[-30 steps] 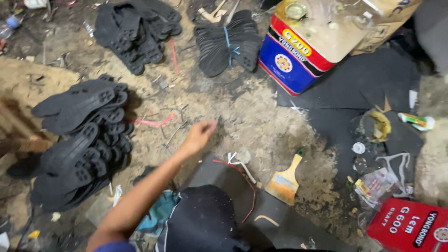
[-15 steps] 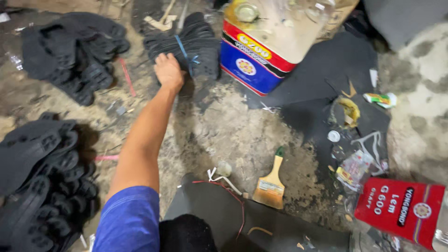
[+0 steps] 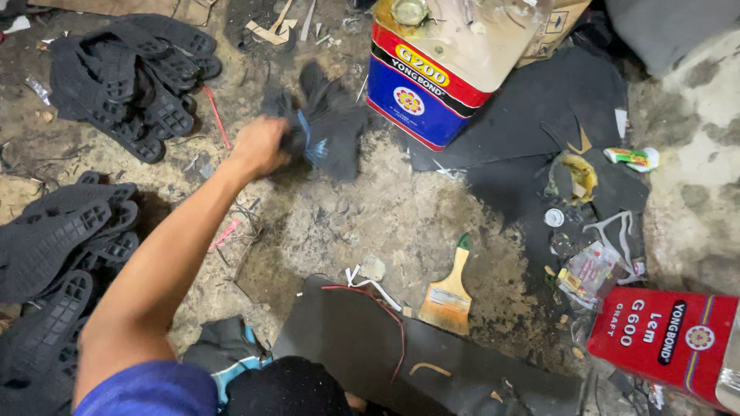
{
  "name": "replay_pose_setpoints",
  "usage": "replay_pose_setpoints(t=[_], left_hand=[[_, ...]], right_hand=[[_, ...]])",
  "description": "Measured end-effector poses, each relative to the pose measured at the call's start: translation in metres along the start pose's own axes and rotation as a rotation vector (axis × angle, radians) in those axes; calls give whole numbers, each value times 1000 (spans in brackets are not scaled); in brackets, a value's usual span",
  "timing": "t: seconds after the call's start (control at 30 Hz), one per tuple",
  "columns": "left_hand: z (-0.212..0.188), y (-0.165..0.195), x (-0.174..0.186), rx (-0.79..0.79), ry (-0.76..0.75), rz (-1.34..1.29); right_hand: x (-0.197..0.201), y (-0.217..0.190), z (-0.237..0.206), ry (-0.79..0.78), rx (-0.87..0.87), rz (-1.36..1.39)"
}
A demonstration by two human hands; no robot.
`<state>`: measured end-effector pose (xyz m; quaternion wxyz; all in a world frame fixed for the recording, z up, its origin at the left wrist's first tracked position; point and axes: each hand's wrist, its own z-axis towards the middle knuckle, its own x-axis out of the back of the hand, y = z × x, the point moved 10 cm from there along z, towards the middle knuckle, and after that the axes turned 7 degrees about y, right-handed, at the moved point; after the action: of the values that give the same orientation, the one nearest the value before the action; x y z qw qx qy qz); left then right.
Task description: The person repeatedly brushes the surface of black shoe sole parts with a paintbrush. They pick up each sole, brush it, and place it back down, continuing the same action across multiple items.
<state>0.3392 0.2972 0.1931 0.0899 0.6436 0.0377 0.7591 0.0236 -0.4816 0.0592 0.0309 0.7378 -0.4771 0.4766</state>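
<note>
The left hand (image 3: 260,146) reaches out over the dirty floor (image 3: 385,216), its fingers closed around one end of a bundle of black shoe soles (image 3: 327,123) tied with a blue band. The bundle is blurred and sits just left of the large red, blue and cream adhesive can (image 3: 439,65); whether it rests on the floor or is lifted off it cannot be told. The arm runs down to a blue sleeve (image 3: 150,389) at the bottom edge. The right hand is out of view.

To the upper left lies a loose heap of black soles (image 3: 127,77), and a second stack of treaded soles (image 3: 54,262) lies along the left edge. A wooden-handled brush (image 3: 451,289) with a green tip lies below the can, near a black rubber sheet (image 3: 362,339) crossed by a red string. To the right, another black sheet (image 3: 539,108) carries a small cap, a crumpled plastic wrapper (image 3: 590,270) and a small tube (image 3: 632,158). A red box (image 3: 663,339) sits at the lower right.
</note>
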Motion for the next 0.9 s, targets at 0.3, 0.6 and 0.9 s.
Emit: replay_pose_setpoints(t=[0.3, 0.6, 0.9], left_hand=[[-121, -13, 9, -17, -159, 289], [-184, -19, -38, -1, -460, 165], [-313, 68, -64, 189, -524, -281]], right_hand=[[-31, -237, -35, -582, 540, -181], [-194, -463, -124, -1238, 770, -398], [-284, -506, -128, -1094, 661, -423]])
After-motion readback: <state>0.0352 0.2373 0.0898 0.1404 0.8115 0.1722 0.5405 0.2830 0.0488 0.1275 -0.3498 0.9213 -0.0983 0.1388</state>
